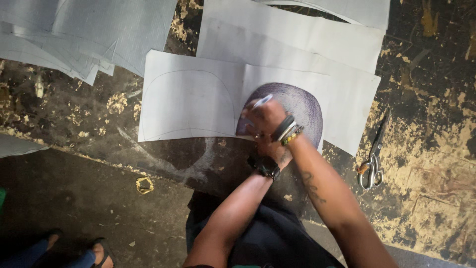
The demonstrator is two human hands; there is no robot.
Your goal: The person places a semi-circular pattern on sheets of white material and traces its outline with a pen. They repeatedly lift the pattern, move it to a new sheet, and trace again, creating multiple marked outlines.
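Tracing round a dark template (297, 106), the right hand (263, 116) has its grip pinched on a pen (261, 101), tip just beyond the knuckles. The left hand (272, 149) sits behind it near the template's close edge; its grip is hidden, so I cannot tell whether it presses or spreads. Beneath both lies a grey sheet (188, 99) on the worn tabletop (426, 164): thin, light and floppy by the look, best pinned flat. Scissors (373, 161) lie well right. No containers show.
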